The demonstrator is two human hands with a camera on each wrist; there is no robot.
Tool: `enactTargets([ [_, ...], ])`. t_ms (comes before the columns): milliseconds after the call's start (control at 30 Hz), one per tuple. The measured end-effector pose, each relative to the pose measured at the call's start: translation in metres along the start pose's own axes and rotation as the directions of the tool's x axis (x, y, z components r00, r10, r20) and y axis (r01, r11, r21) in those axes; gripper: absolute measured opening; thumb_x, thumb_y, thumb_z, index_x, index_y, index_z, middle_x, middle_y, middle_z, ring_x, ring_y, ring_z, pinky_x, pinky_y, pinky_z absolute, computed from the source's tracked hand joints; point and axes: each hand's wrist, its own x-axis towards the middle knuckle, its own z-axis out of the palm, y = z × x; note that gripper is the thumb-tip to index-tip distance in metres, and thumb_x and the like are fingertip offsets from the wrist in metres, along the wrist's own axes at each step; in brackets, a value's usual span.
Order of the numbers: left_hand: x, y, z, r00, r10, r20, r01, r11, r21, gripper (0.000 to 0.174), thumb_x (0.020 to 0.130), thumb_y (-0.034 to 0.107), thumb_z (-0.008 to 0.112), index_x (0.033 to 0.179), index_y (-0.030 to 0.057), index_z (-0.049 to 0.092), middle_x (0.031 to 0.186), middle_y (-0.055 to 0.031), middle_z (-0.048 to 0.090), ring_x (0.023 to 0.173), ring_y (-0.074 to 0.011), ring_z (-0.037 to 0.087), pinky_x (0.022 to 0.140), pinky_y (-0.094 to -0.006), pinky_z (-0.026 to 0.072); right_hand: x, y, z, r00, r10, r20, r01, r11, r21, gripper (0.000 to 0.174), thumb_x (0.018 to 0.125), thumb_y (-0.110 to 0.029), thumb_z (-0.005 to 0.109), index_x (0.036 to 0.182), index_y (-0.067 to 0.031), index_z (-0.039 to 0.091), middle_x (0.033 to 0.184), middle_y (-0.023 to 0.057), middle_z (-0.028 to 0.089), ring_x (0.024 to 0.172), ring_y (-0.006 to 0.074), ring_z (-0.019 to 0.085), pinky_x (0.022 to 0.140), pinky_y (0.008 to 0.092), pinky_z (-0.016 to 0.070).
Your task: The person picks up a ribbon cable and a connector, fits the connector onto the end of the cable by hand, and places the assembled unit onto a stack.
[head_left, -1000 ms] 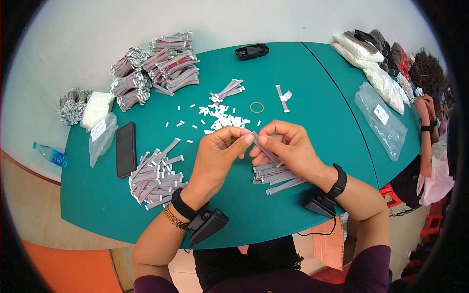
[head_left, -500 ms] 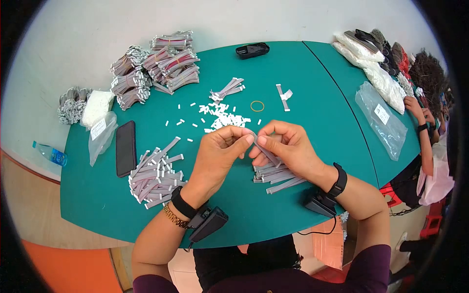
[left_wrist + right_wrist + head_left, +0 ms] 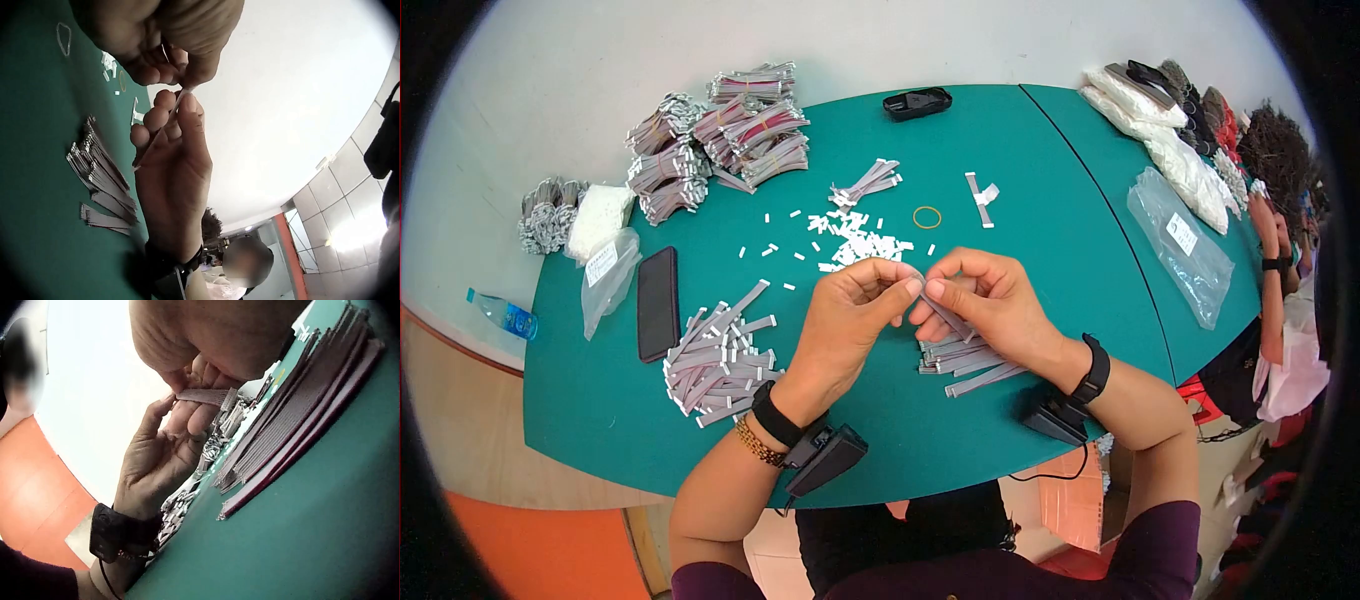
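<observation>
The left hand [image 3: 848, 312] and right hand [image 3: 1002, 310] still pinch one grey ribbon cable [image 3: 205, 396] between their fingers above the worktop [image 3: 1065, 250], well in from its near edge, while another person's hands [image 3: 1266, 222] near its right edge have shifted slightly.

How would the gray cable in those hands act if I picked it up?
The cable would probably bend easily, since similar ones in the bundles curve. It's likely light, because it looks thin and flat.
</observation>
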Motion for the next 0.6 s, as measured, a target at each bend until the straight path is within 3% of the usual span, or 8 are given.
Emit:
enactTargets([
  [333, -0.0006, -0.0032, 0.0001, 0.998, -0.057, 0.002, 0.057, 0.994, -0.096, 0.014, 0.086, 0.013, 0.062, 0.093, 0.0007, 0.062, 0.078, 0.0004, 0.058, 0.068, -0.0062, 0.048, 0.063, -0.0199, 0.0392, 0.0000, 0.0009, 0.0009, 1.000, -0.005, -0.010, 0.005, 1.000, 0.023, 0.014, 0.094, -0.014, 0.052, 0.096, -0.0002, 0.055, 0.081, 0.0107, 0.066, 0.069, 0.0147, 0.065, 0.060, 0.0242, 0.0537],
  [600, -0.0010, -0.0043, 0.0024, 0.998, 0.038, -0.041, -0.038, 0.999, 0.016, 0.014, 0.084, 0.011, 0.065, 0.093, 0.0003, 0.063, 0.083, -0.0017, 0.061, 0.068, -0.0071, 0.050, 0.063, -0.0209, 0.0403, 0.0013, 0.0018, -0.0011, 1.000, 0.001, -0.012, -0.001, 1.000, -0.006, 0.015, 0.094, -0.014, 0.052, 0.095, -0.0003, 0.055, 0.081, 0.0107, 0.066, 0.069, 0.0150, 0.065, 0.060, 0.0242, 0.0537],
])
